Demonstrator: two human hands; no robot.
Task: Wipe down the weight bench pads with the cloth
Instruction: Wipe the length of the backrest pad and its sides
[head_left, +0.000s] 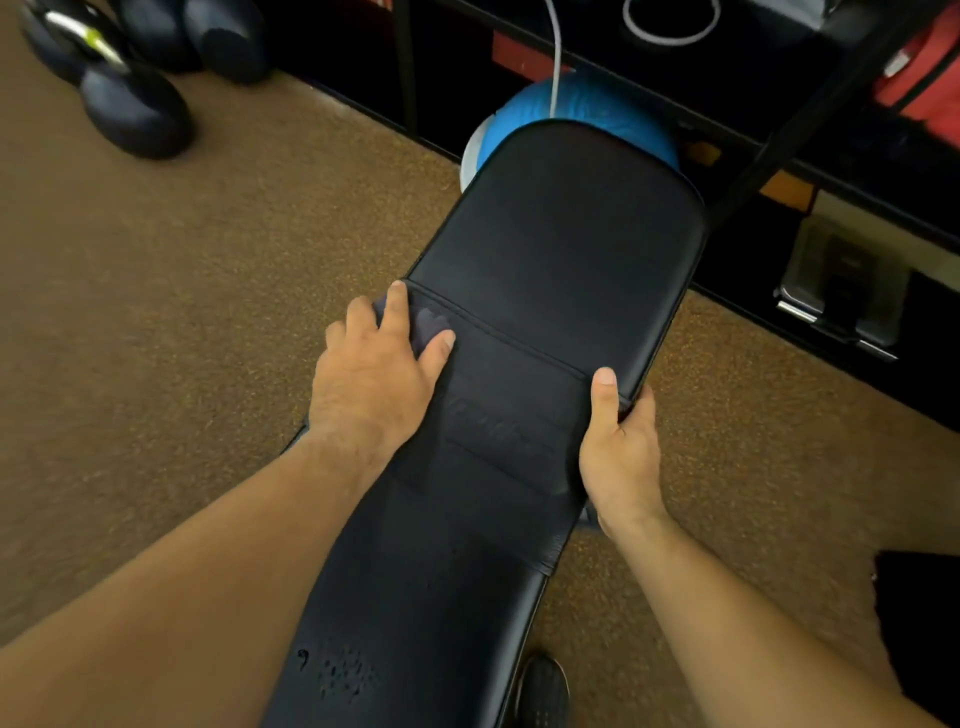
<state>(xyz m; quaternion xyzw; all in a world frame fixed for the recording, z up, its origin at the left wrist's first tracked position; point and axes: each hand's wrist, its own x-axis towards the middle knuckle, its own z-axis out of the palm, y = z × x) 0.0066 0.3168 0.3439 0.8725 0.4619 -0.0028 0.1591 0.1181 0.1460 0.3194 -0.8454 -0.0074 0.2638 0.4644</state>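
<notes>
A long black weight bench pad (550, 244) runs from the bottom centre up toward the far shelving, with stitched seams across its middle. My left hand (376, 371) lies flat on the pad's left edge, pressing a small dark grey cloth (428, 325) that shows between the fingers. My right hand (621, 449) grips the pad's right edge, thumb on top and fingers curled underneath. Small wet droplets speckle the near end of the pad (343, 670).
Brown speckled carpet (182, 338) surrounds the bench. Dark dumbbells (135, 109) lie on the floor at top left. A blue ball (587, 104) sits behind the bench's far end, under black shelving with a white cable. A black shoe (543, 691) shows at bottom.
</notes>
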